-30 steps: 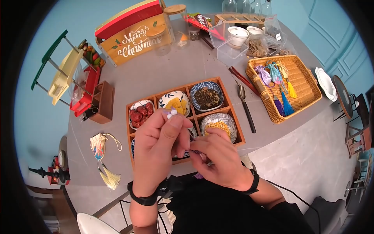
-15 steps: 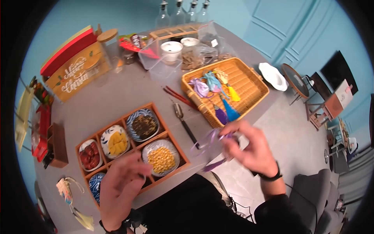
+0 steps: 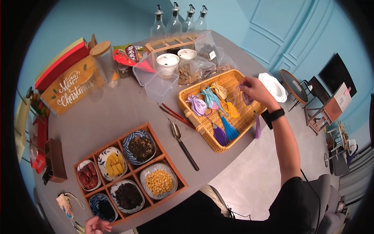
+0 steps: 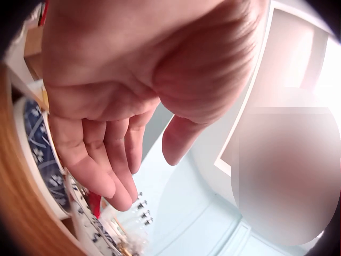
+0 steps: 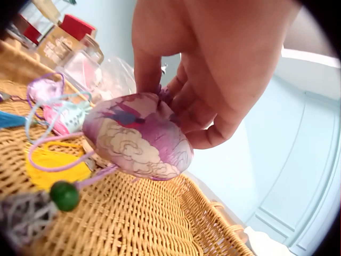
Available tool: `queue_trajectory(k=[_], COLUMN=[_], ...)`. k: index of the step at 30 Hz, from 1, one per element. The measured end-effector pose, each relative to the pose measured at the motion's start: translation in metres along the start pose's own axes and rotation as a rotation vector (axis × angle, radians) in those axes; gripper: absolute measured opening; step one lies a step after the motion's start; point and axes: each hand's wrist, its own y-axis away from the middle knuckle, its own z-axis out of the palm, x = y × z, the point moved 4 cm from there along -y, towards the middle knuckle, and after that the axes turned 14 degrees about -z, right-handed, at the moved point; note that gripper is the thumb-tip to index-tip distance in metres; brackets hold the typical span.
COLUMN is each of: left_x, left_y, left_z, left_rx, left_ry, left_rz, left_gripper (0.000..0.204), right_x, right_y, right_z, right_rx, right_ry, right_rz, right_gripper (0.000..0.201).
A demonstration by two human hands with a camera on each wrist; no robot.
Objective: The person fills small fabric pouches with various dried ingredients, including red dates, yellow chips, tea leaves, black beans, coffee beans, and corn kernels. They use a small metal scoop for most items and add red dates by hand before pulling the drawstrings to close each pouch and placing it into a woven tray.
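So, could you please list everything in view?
Tray: one, brown, front
Bowls: six, patterned, in tray
Basket: one, tan, right
Pouches: three, lilac, blue, cream, in basket
Held pouch: one, purple, over basket
Lone pouch: one, cream, left
Scoop: one, silver-black, centre
Sticks: some, red, beside basket
Bottles: four, clear, back
Pots: two, white, back
Jars, bags, containers: several, clear, back
Packet: one, red, back
Dishes: some, white, beyond basket
Christmas box: one, brown, left
Small box: one, brown, left
Furniture: several, mixed, background
Left hand: one, by tray
Right hand: one, over basket
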Motion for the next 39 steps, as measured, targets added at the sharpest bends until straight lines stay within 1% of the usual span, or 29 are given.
queue_trajectory(k=[1, 3, 5, 7, 10, 12, 13, 15, 16, 17, 18, 19, 21, 23, 25, 26, 27, 28, 29, 30, 31, 32, 33, 34, 35, 37, 38, 39], left_x=[-0.006, -0.025, -0.032, -0.035, -0.040, -0.044, -0.046, -0.048, -0.047, -0.044, -0.040, -0.043, -0.054, -0.058, -0.069, -0.082, -0.103, -0.091, -0.082, -0.061, -0.066, -0.064, -0.062, -0.068, -0.069, -0.066, -0.064, -0.066], left_y=[0.005, 0.014, 0.019, 0.023, 0.019, 0.017, 0.016, 0.012, 0.009, 0.007, 0.008, 0.008, 0.008, 0.007, 0.011, 0.013, 0.019, 0.022, 0.024, 0.027, 0.033, 0.038, 0.042, 0.043, 0.047, 0.053, 0.051, 0.046], left_z=[-0.006, -0.022, -0.028, -0.030, -0.029, -0.029, -0.030, -0.029, -0.029, -0.030, -0.030, -0.033, -0.046, -0.052, -0.056, -0.058, -0.075, -0.058, -0.050, -0.039, -0.050, -0.056, -0.059, -0.064, -0.069, -0.083, -0.088, -0.100], left_rx=[0.082, 0.185, 0.214, 0.302, 0.328, 0.332, 0.335, 0.331, 0.366, 0.402, 0.404, 0.402, 0.438, 0.453, 0.444, 0.454, 0.568, 0.664, 0.647, 0.732, 0.684, 0.676, 0.700, 0.672, 0.630, 0.662, 0.664, 0.669], left_ry=[0.015, 0.121, 0.141, 0.195, 0.211, 0.223, 0.233, 0.245, 0.263, 0.278, 0.274, 0.274, 0.385, 0.365, 0.409, 0.378, 0.247, 0.247, 0.309, 0.347, 0.244, 0.217, 0.157, 0.220, 0.282, 0.241, 0.199, 0.203], left_rz=[-0.013, -0.069, -0.069, -0.065, -0.070, -0.087, -0.088, -0.087, -0.053, -0.021, -0.002, 0.000, 0.030, 0.046, 0.088, 0.069, 0.005, -0.005, 0.007, -0.075, -0.005, 0.029, 0.057, 0.046, 0.031, 0.020, 0.005, 0.015], left_gripper=[0.042, 0.037, 0.035, 0.035, 0.035, 0.034, 0.034, 0.034, 0.034, 0.034, 0.031, 0.031, 0.028, 0.026, 0.027, 0.028, 0.035, 0.035, 0.032, 0.022, 0.018, 0.021, 0.023, 0.023, 0.023, 0.024, 0.026, 0.026], right_x=[0.015, 0.036, 0.049, 0.054, 0.055, 0.041, 0.036, 0.020, 0.017, 0.010, 0.001, -0.009, -0.023, -0.041, -0.068, -0.064, -0.064, -0.071, -0.074, -0.067, -0.076, -0.087, -0.099, -0.097, -0.092, -0.083, -0.093, -0.104], right_y=[-0.016, -0.044, -0.063, -0.079, -0.089, -0.077, -0.070, -0.051, -0.040, -0.028, -0.016, -0.004, 0.024, 0.056, 0.086, 0.098, 0.113, 0.129, 0.140, 0.152, 0.158, 0.163, 0.168, 0.170, 0.175, 0.186, 0.191, 0.194], right_z=[0.005, 0.021, 0.035, 0.047, 0.055, 0.043, 0.040, 0.028, 0.023, 0.019, 0.017, 0.015, 0.013, 0.018, 0.026, 0.033, 0.038, 0.046, 0.055, 0.065, 0.072, 0.079, 0.083, 0.095, 0.102, 0.108, 0.106, 0.111], right_rx=[0.007, 0.009, -0.004, -0.020, -0.041, 0.089, 0.085, 0.256, 0.258, 0.246, 0.233, 0.235, 0.289, 0.452, 0.418, 0.378, 0.309, 0.422, 0.372, 0.331, 0.312, 0.303, 0.308, 0.319, 0.311, 0.276, 0.236, 0.242], right_ry=[-0.003, 0.136, 0.147, 0.154, 0.220, 0.185, 0.189, 0.384, 0.392, 0.472, 0.548, 0.549, 0.302, 0.052, -0.192, -0.141, -0.026, 0.249, -0.033, -0.121, -0.254, -0.250, -0.147, -0.057, -0.082, -0.117, -0.148, -0.152], right_rz=[0.001, -0.157, -0.168, -0.191, -0.187, -0.093, -0.094, -0.242, -0.232, -0.240, -0.254, -0.252, -0.059, -0.122, 0.062, -0.052, -0.116, -0.333, -0.121, -0.048, -0.166, -0.110, -0.029, -0.234, -0.259, -0.190, -0.036, -0.046], right_gripper=[0.022, 0.024, 0.026, 0.027, 0.029, 0.029, 0.029, 0.028, 0.028, 0.026, 0.025, 0.025, 0.022, 0.017, 0.016, 0.018, 0.022, 0.026, 0.027, 0.031, 0.035, 0.038, 0.035, 0.033, 0.033, 0.032, 0.032, 0.032])
